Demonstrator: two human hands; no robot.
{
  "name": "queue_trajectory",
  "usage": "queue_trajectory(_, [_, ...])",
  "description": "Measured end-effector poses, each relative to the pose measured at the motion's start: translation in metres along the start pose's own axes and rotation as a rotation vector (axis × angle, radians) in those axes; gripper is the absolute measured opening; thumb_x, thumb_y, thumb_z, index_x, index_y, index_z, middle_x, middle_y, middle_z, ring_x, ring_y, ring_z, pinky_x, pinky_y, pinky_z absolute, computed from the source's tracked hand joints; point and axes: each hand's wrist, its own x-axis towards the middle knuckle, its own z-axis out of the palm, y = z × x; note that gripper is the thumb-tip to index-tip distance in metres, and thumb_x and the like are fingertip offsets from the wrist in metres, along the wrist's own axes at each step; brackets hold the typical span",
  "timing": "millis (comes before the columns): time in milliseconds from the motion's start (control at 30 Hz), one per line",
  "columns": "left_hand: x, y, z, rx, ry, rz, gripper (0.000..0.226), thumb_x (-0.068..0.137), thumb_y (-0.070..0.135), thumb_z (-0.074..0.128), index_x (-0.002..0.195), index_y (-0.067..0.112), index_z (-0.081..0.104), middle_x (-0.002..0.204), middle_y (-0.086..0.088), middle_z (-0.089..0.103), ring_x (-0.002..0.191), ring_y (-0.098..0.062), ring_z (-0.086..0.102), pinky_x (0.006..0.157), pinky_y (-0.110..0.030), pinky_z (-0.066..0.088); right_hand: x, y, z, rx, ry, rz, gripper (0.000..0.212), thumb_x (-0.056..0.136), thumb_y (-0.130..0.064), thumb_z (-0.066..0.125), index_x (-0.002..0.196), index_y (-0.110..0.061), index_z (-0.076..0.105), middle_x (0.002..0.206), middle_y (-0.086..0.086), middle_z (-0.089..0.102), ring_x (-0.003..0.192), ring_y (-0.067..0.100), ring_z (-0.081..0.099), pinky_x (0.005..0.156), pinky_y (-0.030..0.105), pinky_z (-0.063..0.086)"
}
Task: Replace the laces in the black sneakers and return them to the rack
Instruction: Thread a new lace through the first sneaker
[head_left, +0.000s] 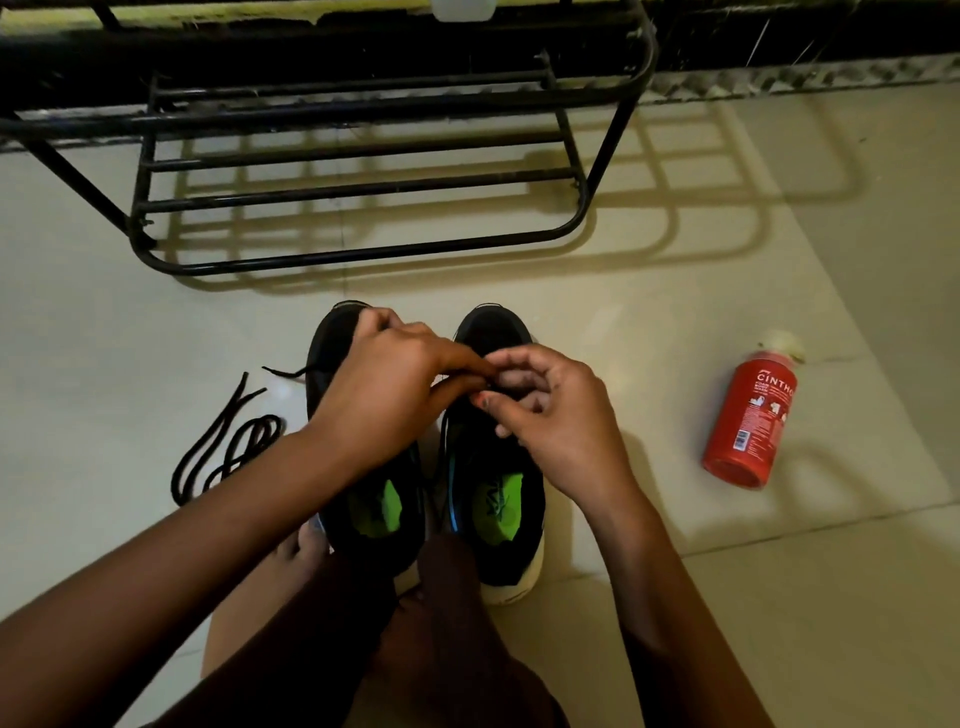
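Two black sneakers with green insoles stand side by side on the floor, toes pointing away from me: the left sneaker (332, 353) and the right sneaker (498, 499). My left hand (389, 395) reaches across over the left sneaker and pinches a black lace at the right sneaker's eyelets. My right hand (550, 421) meets it there, fingers curled on the same lace. A loose black lace (228, 447) lies coiled on the floor to the left. A lace end (283, 371) sticks out left of the left sneaker.
A black metal shoe rack (353, 171) stands on the tiled floor behind the sneakers. A red bottle (748, 421) lies on its side to the right. My knees and a bare foot (301, 551) are at the sneakers' heels.
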Motion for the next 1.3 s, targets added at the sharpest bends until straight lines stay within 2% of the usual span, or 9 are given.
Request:
queue_trajectory(100, [-0.003,-0.001,0.000,-0.113,0.018,-0.056,0.019,0.075,0.041,0.064,0.083,0.027,0.072,0.072,0.012,0.069,0.061,0.011,0.042,0.073,-0.031,0.032,-0.001,0.007,-0.003,-0.009,0.079,-0.006,0.020,0.084,-0.013,0.066,0.082,-0.033,0.064,0.070,-0.011,0.065,0.047,0.000,0.056,0.049,0.011,0.041])
queue_trajectory(200, [-0.003,-0.006,0.002,-0.294,-0.062,-0.139,0.012,0.082,0.028,0.067,0.093,0.026,0.073,0.086,0.011,0.073,0.078,0.002,0.063,0.083,-0.027,0.046,-0.003,0.011,-0.004,-0.006,0.098,0.013,0.022,0.085,-0.015,0.066,0.076,-0.035,0.064,0.066,-0.011,0.064,0.048,0.001,0.054,0.051,0.015,0.043])
queue_trajectory(333, [-0.007,-0.004,0.010,-0.364,-0.178,-0.205,0.011,0.087,0.021,0.064,0.094,0.029,0.062,0.084,0.021,0.068,0.089,0.008,0.062,0.097,-0.034,0.042,-0.004,0.013,-0.008,-0.108,0.072,-0.047,0.018,0.085,-0.015,0.066,0.083,-0.033,0.069,0.072,-0.018,0.065,0.067,-0.003,0.062,0.064,0.018,0.051])
queue_trajectory(433, [-0.007,0.001,0.011,-0.481,-0.163,-0.311,0.024,0.082,0.015,0.069,0.081,0.031,0.051,0.080,0.015,0.070,0.078,0.009,0.064,0.073,-0.009,0.046,-0.005,0.013,-0.007,-0.037,0.057,-0.088,0.011,0.082,-0.011,0.069,0.088,-0.019,0.074,0.075,-0.018,0.066,0.073,-0.006,0.064,0.069,0.008,0.047])
queue_trajectory(600, [-0.009,0.006,0.015,-0.525,-0.229,-0.313,0.026,0.087,0.009,0.061,0.084,0.031,0.048,0.085,0.011,0.071,0.079,0.009,0.063,0.064,-0.004,0.042,-0.002,0.018,-0.012,-0.194,0.031,-0.082,0.007,0.079,-0.016,0.072,0.079,-0.023,0.073,0.071,-0.014,0.056,0.067,-0.003,0.054,0.062,0.009,0.038])
queue_trajectory(767, [-0.014,0.004,0.018,-0.365,-0.199,-0.385,0.028,0.077,0.030,0.072,0.101,0.024,0.058,0.092,0.010,0.068,0.076,0.001,0.060,0.069,-0.013,0.046,-0.002,0.036,-0.020,-0.637,0.324,-0.054,0.004,0.087,-0.023,0.062,0.086,-0.022,0.066,0.101,-0.012,0.046,0.094,0.006,0.039,0.073,0.021,0.031])
queue_trajectory(933, [-0.021,0.010,0.031,-0.124,-0.362,-0.343,0.078,0.069,0.055,0.069,0.136,0.024,0.045,0.120,0.004,0.050,0.107,-0.010,0.051,0.091,-0.020,0.041,0.000,0.043,-0.015,-0.190,0.324,0.062,0.015,0.090,-0.008,0.057,0.088,-0.021,0.064,0.079,-0.014,0.063,0.073,0.000,0.061,0.062,0.004,0.042])
queue_trajectory(1067, [-0.026,0.011,0.037,-0.091,-0.323,-0.328,0.065,0.082,0.048,0.062,0.138,0.023,0.042,0.124,0.002,0.046,0.112,-0.012,0.050,0.091,-0.020,0.039,-0.004,0.048,0.009,-0.234,0.298,0.049,0.015,0.087,-0.011,0.063,0.096,-0.018,0.072,0.088,-0.011,0.068,0.078,-0.002,0.062,0.073,0.010,0.048])
queue_trajectory(1300, [-0.033,0.014,0.042,-0.154,-0.212,-0.309,0.049,0.090,0.032,0.052,0.137,0.022,0.045,0.112,0.001,0.051,0.104,-0.014,0.052,0.083,-0.022,0.041,0.003,0.053,0.016,-0.352,0.296,-0.004,0.007,0.087,-0.017,0.062,0.084,-0.018,0.069,0.084,-0.003,0.068,0.075,0.011,0.064,0.070,0.030,0.053])
